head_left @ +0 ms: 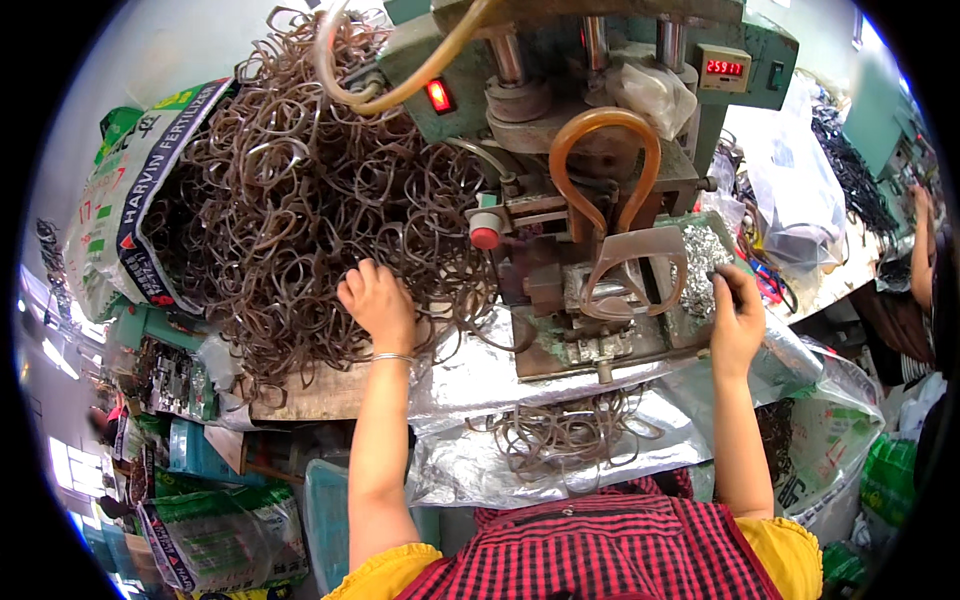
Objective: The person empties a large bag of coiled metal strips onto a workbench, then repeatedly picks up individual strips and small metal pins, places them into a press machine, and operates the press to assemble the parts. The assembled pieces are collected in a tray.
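My left hand [378,312] rests at the near right edge of a big heap of brown plastic eyeglass frames [300,170]. Its fingers are curled down among the frames, and what they grip is hidden. My right hand [738,315] is beside a tray area of small silvery metal pieces [699,265], thumb and forefinger drawn together. A dark spot shows at the fingertips; anything pinched there is too small to name. Between the hands, a brown frame [640,270] sits in the fixture of a green press machine [590,345]. Neither hand touches that frame.
More brown frames [570,435] lie on silvery sheeting [450,470] in front of my lap. A red push button [485,237] juts from the press, with an amber hose [655,160] above. A printed sack [150,200] borders the heap; clear plastic bags [795,190] lie right.
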